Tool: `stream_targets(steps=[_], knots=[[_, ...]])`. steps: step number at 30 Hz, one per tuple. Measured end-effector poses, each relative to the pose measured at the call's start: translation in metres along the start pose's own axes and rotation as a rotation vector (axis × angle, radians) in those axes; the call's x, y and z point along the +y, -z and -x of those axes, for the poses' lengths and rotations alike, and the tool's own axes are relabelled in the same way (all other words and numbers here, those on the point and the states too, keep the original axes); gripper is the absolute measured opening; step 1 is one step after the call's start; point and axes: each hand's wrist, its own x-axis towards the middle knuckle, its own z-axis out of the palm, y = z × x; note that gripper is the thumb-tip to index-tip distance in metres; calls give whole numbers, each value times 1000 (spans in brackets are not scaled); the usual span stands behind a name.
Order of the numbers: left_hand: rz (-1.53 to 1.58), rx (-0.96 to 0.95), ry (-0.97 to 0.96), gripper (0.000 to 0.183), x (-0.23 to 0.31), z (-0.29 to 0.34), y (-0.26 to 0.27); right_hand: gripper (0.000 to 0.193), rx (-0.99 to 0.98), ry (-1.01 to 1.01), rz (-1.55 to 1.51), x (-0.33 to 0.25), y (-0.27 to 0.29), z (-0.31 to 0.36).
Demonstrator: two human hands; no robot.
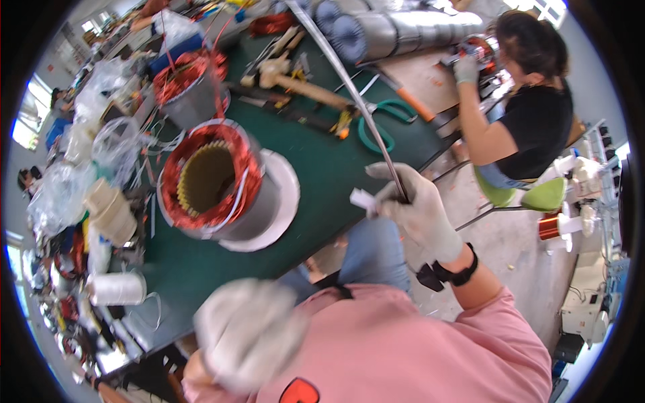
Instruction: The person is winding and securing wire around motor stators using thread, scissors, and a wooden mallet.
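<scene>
My right hand (423, 208), in a white glove, is closed around the lower end of a long thin metal strip (349, 84), which slants up and left over the table. A small white slip (363, 199) shows at its fingertips. My left hand (248, 332), also gloved, is raised close to my chest and smeared by motion; its fingers cannot be made out. In front of me a motor stator (208, 178) with red windings around a yellow-lined bore stands tilted in view on a white round disc (285, 195).
A second red-wound stator (188, 87) stands behind. Green-handled scissors (379, 127), a wooden mallet (295, 80) and other tools lie on the green table (322, 161). White thread spool (117, 289) and plastic bags (101, 148) crowd the left. A co-worker (531, 101) sits at right.
</scene>
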Motion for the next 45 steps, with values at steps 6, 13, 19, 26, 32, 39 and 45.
stream_targets(steps=[6, 13, 19, 26, 32, 39, 45], knots=[[227, -275, 419, 31, -11, 8, -79, 52, -277, 72, 255, 25, -38, 41], [197, -323, 298, 28, -22, 17, -67, 35, -318, 9, 134, 41, -44, 38], [-306, 250, 214, 35, -66, 25, -16, 35, -161, 155, -7, 69, -6, 42], [-521, 34, 192, 37, -98, 24, 5, 30, -161, -26, 129, 46, 6, 50], [-387, 0, 98, 27, -115, 19, 0, 26, -193, 168, 408, 25, 2, 46], [-424, 93, 159, 37, -88, 4, -31, 54, -160, 323, 893, -21, 7, 48], [-542, 306, 178, 27, -93, -5, -64, 59, -104, 307, 1045, -43, -3, 42]])
